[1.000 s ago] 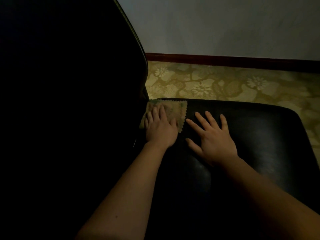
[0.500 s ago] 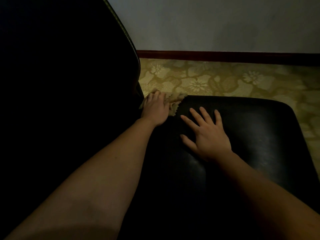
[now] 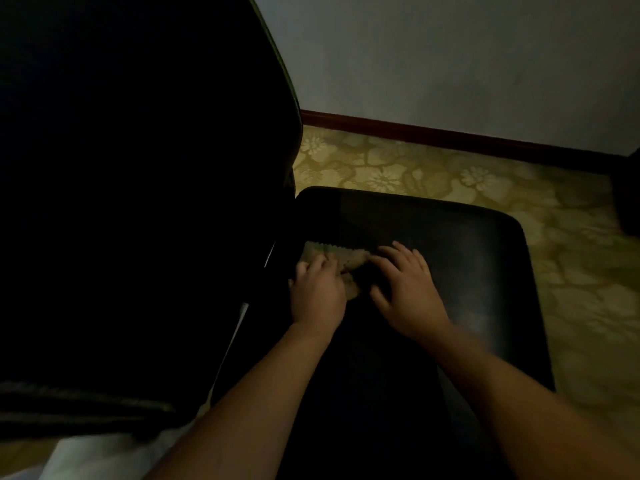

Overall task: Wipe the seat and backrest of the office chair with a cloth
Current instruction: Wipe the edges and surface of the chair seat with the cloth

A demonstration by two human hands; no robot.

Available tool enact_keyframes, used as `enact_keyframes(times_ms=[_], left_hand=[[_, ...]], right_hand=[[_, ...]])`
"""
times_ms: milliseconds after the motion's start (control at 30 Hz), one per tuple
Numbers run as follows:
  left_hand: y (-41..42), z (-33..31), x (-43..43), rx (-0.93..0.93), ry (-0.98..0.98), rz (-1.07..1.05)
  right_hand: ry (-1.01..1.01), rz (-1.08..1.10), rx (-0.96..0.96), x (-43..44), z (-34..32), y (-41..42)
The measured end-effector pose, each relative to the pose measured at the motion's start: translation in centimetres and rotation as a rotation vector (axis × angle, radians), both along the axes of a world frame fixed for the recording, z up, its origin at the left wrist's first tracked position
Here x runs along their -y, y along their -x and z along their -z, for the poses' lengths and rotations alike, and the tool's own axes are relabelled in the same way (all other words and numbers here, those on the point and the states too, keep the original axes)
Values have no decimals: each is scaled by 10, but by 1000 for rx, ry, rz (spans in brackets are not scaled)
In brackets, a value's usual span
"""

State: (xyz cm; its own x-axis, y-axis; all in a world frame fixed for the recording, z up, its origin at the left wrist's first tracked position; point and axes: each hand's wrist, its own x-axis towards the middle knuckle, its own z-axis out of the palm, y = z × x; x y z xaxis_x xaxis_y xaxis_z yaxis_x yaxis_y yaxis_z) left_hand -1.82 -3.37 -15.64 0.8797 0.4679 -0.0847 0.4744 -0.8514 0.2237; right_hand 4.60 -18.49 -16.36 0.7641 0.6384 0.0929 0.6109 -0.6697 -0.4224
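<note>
a pale wall [image 3: 450,57] and dark baseboard [image 3: 450,137] back the flowered carpet [image 3: 398,168] at 12 o'clock of the black seat [image 3: 467,237]; the backrest [image 3: 138,168] rises at its 9 o'clock. the cloth [image 3: 341,256] has come in from the seat's far edge, bunched under the left hand [image 3: 317,294]'s curled fingers. the right hand [image 3: 407,292], spread flat on the seat, now lies just beside the cloth at its 3 o'clock.

Small tan cloth [image 3: 348,258] with zigzag edges, bunched in the grip of my left hand [image 3: 317,296], lying on the glossy black seat [image 3: 467,244], close beside the dark upright backrest [image 3: 138,168]
</note>
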Motion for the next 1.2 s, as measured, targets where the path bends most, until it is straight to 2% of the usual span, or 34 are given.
enact_keyframes(times_ms=[167,233,300,433,600,700,800,967,1100,1200], left_hand=[[82,-8,36,-13,137,-15],[110,-6,36,37,160,54],[132,-3,31,22,90,170],[157,-2,28,-57,27,338],[167,-5,23,-84,-18,364],[164,-3,21,-107,13,363],[153,2,17,-131,23,358],[135,3,6,-100,63,310],[135,0,4,-103,90,220],[139,1,5,-155,44,233]], right_hand=[[99,-64,115,25,2,78],[158,-145,165,24,1,101],[259,-189,166,16,-2,112],[319,-75,63,8,-9,131],[342,2,45,10,-11,166],[307,29,88,7,-22,161],[283,-34,122,-1,-32,144],[276,-153,-80,-16,-20,121],[310,-164,-93,-26,-8,108],[312,-141,-137,-30,9,105]])
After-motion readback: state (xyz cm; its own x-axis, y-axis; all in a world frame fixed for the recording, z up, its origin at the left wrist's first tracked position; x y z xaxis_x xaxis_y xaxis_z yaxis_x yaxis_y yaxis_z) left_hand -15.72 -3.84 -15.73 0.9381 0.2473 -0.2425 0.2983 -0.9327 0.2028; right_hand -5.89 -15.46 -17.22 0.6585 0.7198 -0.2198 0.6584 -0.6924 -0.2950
